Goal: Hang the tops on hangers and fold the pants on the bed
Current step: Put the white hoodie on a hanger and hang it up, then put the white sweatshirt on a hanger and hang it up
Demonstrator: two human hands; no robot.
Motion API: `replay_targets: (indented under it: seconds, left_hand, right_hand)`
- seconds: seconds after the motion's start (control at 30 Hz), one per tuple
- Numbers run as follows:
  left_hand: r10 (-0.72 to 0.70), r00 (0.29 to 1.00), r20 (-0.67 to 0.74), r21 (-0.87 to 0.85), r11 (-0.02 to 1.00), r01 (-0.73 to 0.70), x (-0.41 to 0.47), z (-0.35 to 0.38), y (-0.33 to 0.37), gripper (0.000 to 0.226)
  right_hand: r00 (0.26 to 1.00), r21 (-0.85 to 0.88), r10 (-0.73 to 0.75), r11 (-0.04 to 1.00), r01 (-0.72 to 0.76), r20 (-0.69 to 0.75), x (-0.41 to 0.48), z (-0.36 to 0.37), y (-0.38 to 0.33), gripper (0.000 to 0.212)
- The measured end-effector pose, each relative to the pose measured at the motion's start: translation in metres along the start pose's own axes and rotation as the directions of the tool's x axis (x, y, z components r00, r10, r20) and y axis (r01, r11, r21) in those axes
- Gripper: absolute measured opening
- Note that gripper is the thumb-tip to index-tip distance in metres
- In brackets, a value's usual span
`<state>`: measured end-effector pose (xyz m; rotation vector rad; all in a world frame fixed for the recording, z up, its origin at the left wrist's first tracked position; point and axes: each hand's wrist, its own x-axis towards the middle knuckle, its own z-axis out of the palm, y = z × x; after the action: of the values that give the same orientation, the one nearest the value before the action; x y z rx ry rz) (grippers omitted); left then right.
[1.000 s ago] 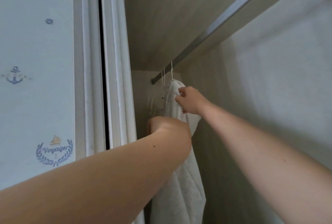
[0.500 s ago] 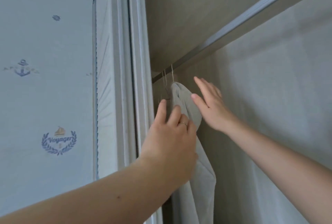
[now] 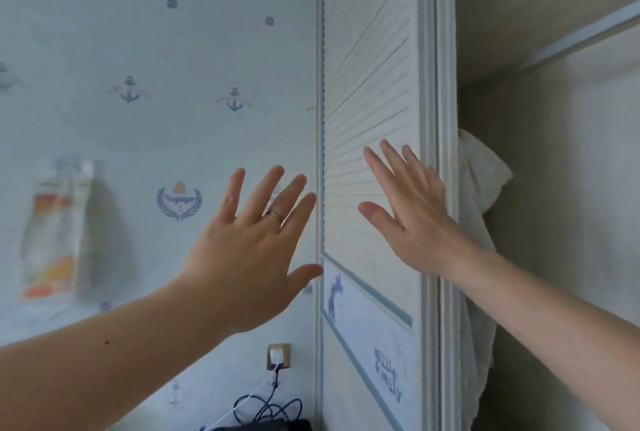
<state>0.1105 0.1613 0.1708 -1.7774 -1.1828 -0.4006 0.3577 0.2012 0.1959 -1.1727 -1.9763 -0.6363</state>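
A white top hangs inside the open wardrobe at the right, partly hidden behind the door frame; its hanger is out of sight. My left hand is spread with straight fingers in front of the wallpapered wall, holding nothing. My right hand is spread flat in front of the louvred wardrobe door, also holding nothing. Both hands are out of the wardrobe and apart from the top. The bed and pants are not in view.
The wardrobe rail runs along the top right. A wall socket with a white plug and dark cables sits low on the wall. A blurred hanging bag is at the left.
Both hands let go of the white top and drew back out of the wardrobe with fingers spread. The view swung left, so the wardrobe door and wall now fill the frame.
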Motion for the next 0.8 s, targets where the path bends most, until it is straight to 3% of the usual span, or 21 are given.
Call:
replay_targets:
  seconds: [0.27,0.43,0.57,0.7,0.8]
  left_hand:
    - [-0.242,0.96,0.138,0.09,0.969,0.231,-0.21,-0.042,-0.122,0.083]
    - [-0.453,0.842,0.292,0.209,0.89,0.406,-0.357,-0.078,-0.177,0.084]
    - [-0.661,0.654,0.367,0.293,0.75,0.593,-0.473,-0.109,-0.201,0.086]
    - [-0.832,0.405,0.378,0.378,0.538,0.754,-0.579,-0.135,-0.207,0.091]
    - [-0.911,0.209,0.356,0.461,0.366,0.808,-0.651,-0.146,-0.2,0.089]
  right_hand:
    - [0.935,0.332,-0.343,0.895,0.297,0.088,-0.022,0.051,-0.239,0.077]
    - [0.83,0.477,-0.547,0.762,0.438,0.111,-0.044,0.084,-0.388,0.073]
    - [0.719,0.603,-0.69,0.61,0.514,0.085,-0.071,0.109,-0.503,0.075]
    - [0.594,0.704,-0.803,0.445,0.553,0.041,-0.112,0.139,-0.61,0.077]
    - [0.524,0.798,-0.851,0.336,0.5,0.031,-0.15,0.164,-0.681,0.076]
